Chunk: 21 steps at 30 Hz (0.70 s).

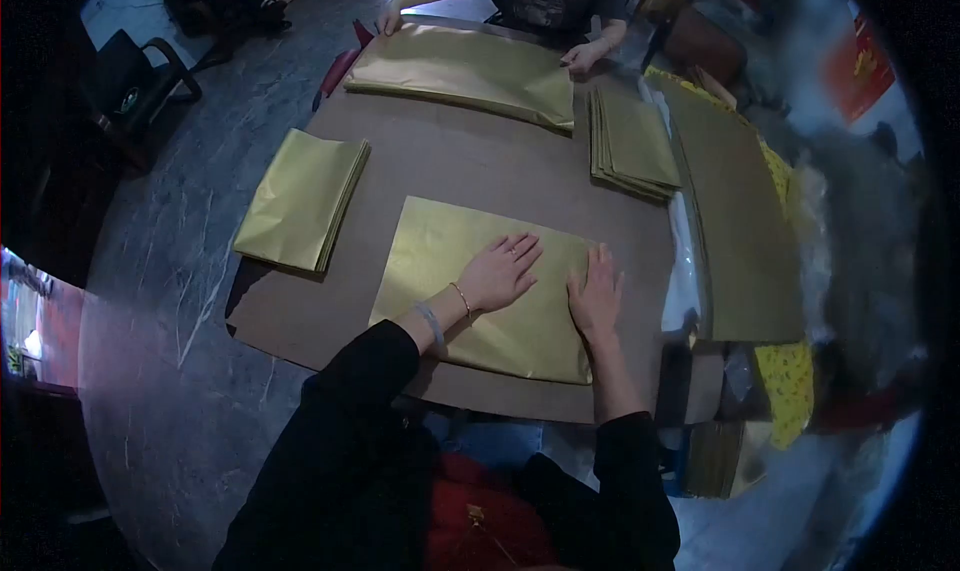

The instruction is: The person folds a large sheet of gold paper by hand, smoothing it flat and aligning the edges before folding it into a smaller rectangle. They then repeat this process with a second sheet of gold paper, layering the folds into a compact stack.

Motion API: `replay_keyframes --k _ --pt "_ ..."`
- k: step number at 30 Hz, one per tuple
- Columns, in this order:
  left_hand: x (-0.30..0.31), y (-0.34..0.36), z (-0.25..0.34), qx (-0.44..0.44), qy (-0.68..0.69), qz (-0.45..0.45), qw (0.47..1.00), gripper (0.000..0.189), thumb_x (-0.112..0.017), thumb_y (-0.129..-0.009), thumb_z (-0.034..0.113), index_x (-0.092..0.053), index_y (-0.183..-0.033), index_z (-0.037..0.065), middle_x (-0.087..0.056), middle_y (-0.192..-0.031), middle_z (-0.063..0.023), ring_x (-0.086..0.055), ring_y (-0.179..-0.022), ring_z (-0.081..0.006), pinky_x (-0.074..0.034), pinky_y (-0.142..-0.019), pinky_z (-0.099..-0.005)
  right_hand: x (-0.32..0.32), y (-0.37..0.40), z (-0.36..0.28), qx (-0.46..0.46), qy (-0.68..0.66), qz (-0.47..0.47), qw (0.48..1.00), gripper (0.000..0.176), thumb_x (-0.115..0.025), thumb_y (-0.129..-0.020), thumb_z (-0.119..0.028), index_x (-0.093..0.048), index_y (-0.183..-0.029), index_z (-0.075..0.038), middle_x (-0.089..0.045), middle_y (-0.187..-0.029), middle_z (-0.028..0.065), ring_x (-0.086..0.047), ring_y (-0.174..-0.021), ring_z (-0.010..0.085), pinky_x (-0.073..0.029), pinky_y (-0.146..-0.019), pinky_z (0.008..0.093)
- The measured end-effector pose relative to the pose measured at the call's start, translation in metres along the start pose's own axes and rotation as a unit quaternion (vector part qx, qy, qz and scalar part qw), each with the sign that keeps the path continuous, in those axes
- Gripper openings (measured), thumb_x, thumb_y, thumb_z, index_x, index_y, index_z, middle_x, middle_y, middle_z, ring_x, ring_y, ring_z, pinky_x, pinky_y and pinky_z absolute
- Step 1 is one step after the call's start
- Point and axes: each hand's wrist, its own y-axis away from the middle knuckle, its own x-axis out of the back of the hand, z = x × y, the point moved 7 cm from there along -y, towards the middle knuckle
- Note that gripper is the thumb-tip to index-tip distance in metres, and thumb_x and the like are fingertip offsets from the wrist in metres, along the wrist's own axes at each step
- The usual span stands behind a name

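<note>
A gold sheet of paper (425,261), seemingly folded, lies flat in front of me. My left hand (503,273) rests palm down near its middle, fingers spread and holding nothing. At the sheet's right edge my right hand (597,296) lies flat with its fingers stretched out, also holding nothing. To the left sits a stack of folded gold paper (298,196). Another folded stack (632,146) is at the upper right. Across the table, another person's two hands touch the ends of a long pile of gold paper (460,66).
Brown board covers the table (480,161). Large gold-brown sheets (740,216) lie along the right side over a yellow patterned cloth (785,391). A black armchair (135,86) stands on the marbled floor at left. More bundled paper (712,461) is below the table's right corner.
</note>
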Motion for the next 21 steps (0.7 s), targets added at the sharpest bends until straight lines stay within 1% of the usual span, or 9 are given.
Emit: replay_keyframes --k 2,4,6,8,10,13,18,20,21 --pt "-0.001 -0.001 -0.002 0.011 0.016 -0.016 1.000 0.052 -0.038 -0.095 0.034 -0.038 -0.136 0.003 -0.035 -0.144 -0.0139 -0.031 -0.134 -0.0273 -0.024 -0.111 -0.0406 0.001 -0.001 -0.003 0.014 0.021 -0.002 1.000 0.063 -0.045 -0.089 -0.035 -0.030 -0.142 -0.005 -0.021 -0.151 0.0113 -0.018 -0.140 0.0250 -0.012 -0.113 0.0484" --pt "-0.001 -0.001 -0.001 0.007 0.015 0.001 1.000 0.052 -0.038 -0.095 0.034 -0.038 -0.136 0.003 -0.035 -0.144 -0.0137 -0.031 -0.134 -0.0272 -0.024 -0.111 -0.0402 0.007 -0.002 -0.016 0.062 0.048 0.040 0.996 0.060 -0.044 -0.090 -0.031 -0.030 -0.141 -0.004 -0.021 -0.151 0.0120 -0.017 -0.141 0.0251 -0.012 -0.113 0.0488" --pt "-0.006 -0.001 -0.004 0.017 0.034 0.002 0.999 0.052 -0.039 -0.095 0.034 -0.039 -0.136 0.003 -0.036 -0.144 -0.0139 -0.031 -0.134 -0.0275 -0.025 -0.110 -0.0402 0.000 -0.005 -0.022 0.064 0.052 0.002 0.997 0.057 -0.042 -0.091 -0.028 -0.029 -0.142 -0.005 -0.022 -0.151 0.0121 -0.018 -0.141 0.0254 -0.013 -0.113 0.0491" --pt "-0.006 0.000 -0.003 0.007 0.022 0.010 1.000 0.052 -0.040 -0.094 0.034 -0.039 -0.136 0.003 -0.037 -0.143 -0.0144 -0.032 -0.133 -0.0285 -0.025 -0.110 -0.0402 -0.002 -0.001 -0.018 0.062 -0.029 0.025 0.997 0.054 -0.039 -0.093 -0.026 -0.030 -0.142 -0.005 -0.023 -0.150 0.0122 -0.019 -0.140 0.0258 -0.014 -0.113 0.0494" --pt "-0.001 0.001 0.000 0.014 0.039 0.019 0.999 0.051 -0.041 -0.094 0.034 -0.040 -0.134 0.002 -0.039 -0.141 -0.0151 -0.034 -0.132 -0.0292 -0.026 -0.110 -0.0405 -0.005 -0.001 -0.015 0.074 0.004 0.012 0.997 0.053 -0.038 -0.095 -0.028 -0.031 -0.141 -0.006 -0.024 -0.150 0.0109 -0.020 -0.140 0.0250 -0.016 -0.112 0.0498" --pt "0.000 0.000 -0.001 -0.001 0.026 0.030 0.999 0.050 -0.041 -0.094 0.034 -0.042 -0.133 0.002 -0.039 -0.141 -0.0155 -0.034 -0.132 -0.0295 -0.026 -0.109 -0.0415 -0.002 0.001 -0.010 0.035 0.006 0.033 0.999 0.055 -0.040 -0.095 -0.034 -0.031 -0.141 -0.006 -0.026 -0.150 0.0084 -0.020 -0.140 0.0216 -0.015 -0.112 0.0508" --pt "0.000 0.002 0.002 0.008 0.032 0.056 0.998 0.048 -0.045 -0.092 0.030 -0.044 -0.130 0.002 -0.041 -0.139 -0.0147 -0.036 -0.130 -0.0292 -0.026 -0.109 -0.0417 -0.002 -0.002 -0.012 0.037 0.022 0.027 0.999 0.055 -0.038 -0.095 -0.035 -0.032 -0.141 -0.006 -0.027 -0.149 0.0094 -0.021 -0.140 0.0215 -0.016 -0.112 0.0500" --pt "0.003 0.000 0.020 -0.079 -0.096 0.080 0.989 0.045 -0.049 -0.089 0.026 -0.047 -0.127 0.003 -0.044 -0.135 -0.0155 -0.036 -0.130 -0.0290 -0.027 -0.109 -0.0418 0.000 -0.003 -0.012 0.022 0.013 0.019 1.000 0.056 -0.037 -0.095 -0.036 -0.031 -0.142 -0.006 -0.027 -0.149 0.0099 -0.021 -0.140 0.0221 -0.016 -0.112 0.0494" --pt "0.006 0.002 0.035 -0.059 -0.067 0.088 0.992 0.043 -0.052 -0.086 0.023 -0.048 -0.124 0.001 -0.046 -0.131 -0.0166 -0.036 -0.130 -0.0291 -0.027 -0.108 -0.0418 -0.002 -0.003 -0.012 0.023 0.010 0.014 1.000 0.056 -0.037 -0.095 -0.036 -0.031 -0.142 -0.006 -0.027 -0.149 0.0099 -0.021 -0.140 0.0221 -0.016 -0.112 0.0494"
